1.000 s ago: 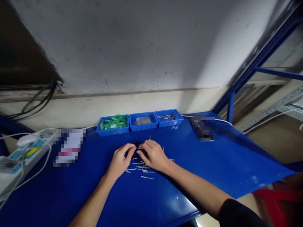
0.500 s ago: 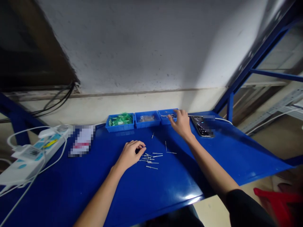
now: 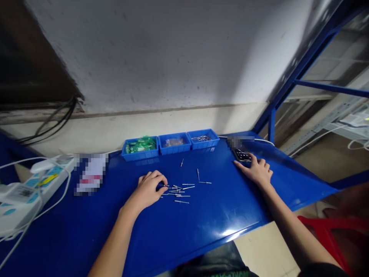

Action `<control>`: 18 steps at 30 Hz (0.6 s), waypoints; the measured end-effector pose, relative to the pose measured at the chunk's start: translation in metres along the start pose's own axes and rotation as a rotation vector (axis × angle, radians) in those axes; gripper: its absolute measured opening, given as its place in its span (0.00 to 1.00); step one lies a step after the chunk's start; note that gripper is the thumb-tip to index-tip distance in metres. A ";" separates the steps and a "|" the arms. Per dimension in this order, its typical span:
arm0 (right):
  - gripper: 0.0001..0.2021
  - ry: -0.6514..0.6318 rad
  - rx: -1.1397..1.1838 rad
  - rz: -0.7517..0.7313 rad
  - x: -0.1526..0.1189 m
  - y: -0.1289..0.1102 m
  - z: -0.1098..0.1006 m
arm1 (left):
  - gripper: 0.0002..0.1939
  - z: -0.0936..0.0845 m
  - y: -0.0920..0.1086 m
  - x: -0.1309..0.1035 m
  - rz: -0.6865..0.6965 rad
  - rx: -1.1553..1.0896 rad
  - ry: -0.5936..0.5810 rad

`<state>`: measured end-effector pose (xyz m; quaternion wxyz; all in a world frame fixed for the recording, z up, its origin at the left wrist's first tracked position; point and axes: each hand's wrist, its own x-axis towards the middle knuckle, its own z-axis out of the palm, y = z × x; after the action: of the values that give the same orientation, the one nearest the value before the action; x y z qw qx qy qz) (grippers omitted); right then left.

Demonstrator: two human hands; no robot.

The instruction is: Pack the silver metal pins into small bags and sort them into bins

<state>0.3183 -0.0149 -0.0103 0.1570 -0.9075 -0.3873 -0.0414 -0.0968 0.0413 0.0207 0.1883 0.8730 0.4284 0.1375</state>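
Worktop (image 3: 216,215), blue, smooth, glossy: bore all items below.

Rivets (image 3: 183,196), slim silver-coloured metal pins with small collars: lay loosely clustered mid-worktop, perhaps spread flat so as to be lifted singly. Included three outliers beyond the cluster, seemingly strayed rather than sorted.

Left hand (image 3: 151,189), bare: curled low at the left edge of the cluster, probably to stay within easy reach of it. Brought thumb and index fingertips near together. Showed a thin silver shank (image 3: 165,186) in the gap between; whether clamped there or merely lying behind, could not be told.

Phone (image 3: 243,155), dark, flat, rectangular, partly pixelated: lay screen up at right, well apart from the rivets, likely to avoid mingling with them.

Right hand (image 3: 257,170), bare: spread palm down, digits apart, with nothing visibly gripped. Extended the index finger to the near end of the phone, perhaps touching.

Left bin (image 3: 141,156), middle bin (image 3: 175,149) and right bin (image 3: 204,144), blue rectangular plastic: stood side by side near the wall (image 3: 144,127), presumably to separate contents. Held, in order, green plastic packets (image 3: 142,144), clear plastic-looking pieces (image 3: 173,142) and silvery metal pieces (image 3: 201,138).
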 end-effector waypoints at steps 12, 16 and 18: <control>0.25 0.166 0.320 -0.521 -0.036 -0.045 -0.011 | 0.08 0.006 0.021 0.006 -0.022 -0.176 0.131; 0.12 -0.069 0.525 -1.035 -0.080 -0.121 -0.015 | 0.06 0.010 0.021 0.011 -0.046 -0.390 0.194; 0.11 -0.088 0.534 -1.246 -0.100 -0.155 -0.011 | 0.08 0.013 0.016 0.014 -0.095 -0.550 0.204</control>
<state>0.1384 0.0139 0.0194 0.3065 -0.4459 -0.8409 0.0098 -0.0724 0.0406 0.0176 0.3799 0.7498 0.4324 0.3263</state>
